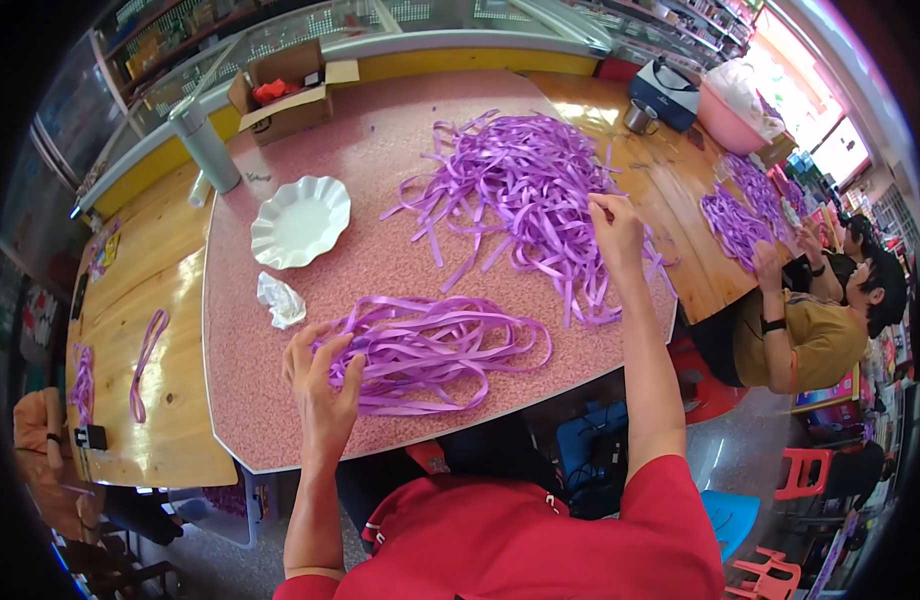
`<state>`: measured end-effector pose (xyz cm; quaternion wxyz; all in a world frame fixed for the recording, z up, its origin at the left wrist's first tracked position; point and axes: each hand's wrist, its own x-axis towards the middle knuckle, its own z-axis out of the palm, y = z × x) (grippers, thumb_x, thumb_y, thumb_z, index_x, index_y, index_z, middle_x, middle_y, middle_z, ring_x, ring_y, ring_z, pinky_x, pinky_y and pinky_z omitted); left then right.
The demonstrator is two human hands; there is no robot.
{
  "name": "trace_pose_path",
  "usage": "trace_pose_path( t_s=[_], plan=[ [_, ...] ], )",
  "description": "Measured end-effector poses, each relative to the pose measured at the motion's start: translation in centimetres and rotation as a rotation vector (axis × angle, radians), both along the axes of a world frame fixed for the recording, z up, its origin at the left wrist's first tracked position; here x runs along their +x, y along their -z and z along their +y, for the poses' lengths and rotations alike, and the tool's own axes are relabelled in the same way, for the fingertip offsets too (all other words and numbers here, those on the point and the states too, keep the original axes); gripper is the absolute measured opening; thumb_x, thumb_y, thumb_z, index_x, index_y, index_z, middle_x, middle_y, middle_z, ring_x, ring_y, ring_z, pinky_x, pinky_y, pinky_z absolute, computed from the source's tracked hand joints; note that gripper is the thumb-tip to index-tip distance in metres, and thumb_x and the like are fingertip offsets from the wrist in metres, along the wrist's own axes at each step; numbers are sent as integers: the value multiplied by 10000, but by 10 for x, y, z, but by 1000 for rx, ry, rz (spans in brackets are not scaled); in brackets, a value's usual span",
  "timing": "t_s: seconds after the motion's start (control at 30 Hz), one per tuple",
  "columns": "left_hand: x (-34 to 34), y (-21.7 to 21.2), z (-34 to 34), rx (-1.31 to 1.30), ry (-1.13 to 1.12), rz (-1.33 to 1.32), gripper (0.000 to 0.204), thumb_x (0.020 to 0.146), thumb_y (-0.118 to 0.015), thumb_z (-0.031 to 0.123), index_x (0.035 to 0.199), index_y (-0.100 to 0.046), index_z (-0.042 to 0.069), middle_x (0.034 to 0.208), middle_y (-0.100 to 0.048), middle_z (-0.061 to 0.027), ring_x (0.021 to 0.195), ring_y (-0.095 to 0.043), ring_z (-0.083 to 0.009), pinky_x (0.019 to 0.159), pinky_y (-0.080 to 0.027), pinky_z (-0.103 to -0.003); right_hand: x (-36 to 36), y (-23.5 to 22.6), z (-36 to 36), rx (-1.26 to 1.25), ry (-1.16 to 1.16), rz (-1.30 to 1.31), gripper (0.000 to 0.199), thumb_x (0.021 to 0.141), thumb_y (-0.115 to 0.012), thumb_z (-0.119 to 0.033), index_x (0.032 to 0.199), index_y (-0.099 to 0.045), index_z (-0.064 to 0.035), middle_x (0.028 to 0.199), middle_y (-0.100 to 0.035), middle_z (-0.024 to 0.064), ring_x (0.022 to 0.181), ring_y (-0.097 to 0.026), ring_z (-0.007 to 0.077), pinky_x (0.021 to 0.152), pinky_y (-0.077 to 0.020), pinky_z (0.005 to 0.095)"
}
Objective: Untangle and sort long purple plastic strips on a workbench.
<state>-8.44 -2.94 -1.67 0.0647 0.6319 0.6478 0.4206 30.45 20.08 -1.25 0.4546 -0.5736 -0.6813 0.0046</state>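
Looped purple ribbons (450, 350) lie in a long bundle near the front of the pink-topped table (240, 400). My left hand (323, 388) is at the bundle's left end, its curled fingers and thumb around the ribbons there. Farther back and to the right is a big tangled pile of purple ribbons (520, 170), with strands trailing over the tabletop. At the pile's right side my right hand (617, 232) is closed, fingertips pinched at a purple ribbon. The exact strand between those fingertips is too small to make out.
Left of the pile are a white scalloped bowl (302, 222), crumpled white tissue (280, 300), a grey-green bottle (205, 150) and an open carton (285, 90). A metal cup (640, 117) stands back right. People sit on the right (805, 330) and left (45, 440).
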Motion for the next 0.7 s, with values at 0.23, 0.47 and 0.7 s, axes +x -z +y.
trace_pose_path(
  t_s=[0.23,0.47,0.7],
  plan=[
    [-5,3,2,0,-48,83,208,864,-710,129,1054,-678,50,1282,-555,-145,1254,-472,-332,1081,-324,-465,17,15,56,-178,48,-233,301,808,-743,-358,944,-770,-91,892,-717,166,858,-692,323,787,-534,425],
    [-2,2,2,-13,-34,23,182,879,-696,139,1039,-678,53,1278,-556,-152,1251,-473,-336,1081,-323,-471,12,-27,78,-150,-58,38,252,918,-656,-262,915,-744,-25,841,-734,144,741,-702,229,715,-560,388],
    [15,-12,8,35,65,-68,186,877,-699,120,1047,-675,50,1266,-558,-154,1247,-472,-338,1064,-350,-464,12,-164,66,-22,-703,1172,208,996,-571,-185,958,-665,-3,853,-686,106,726,-639,161,664,-535,305]
  ],
)
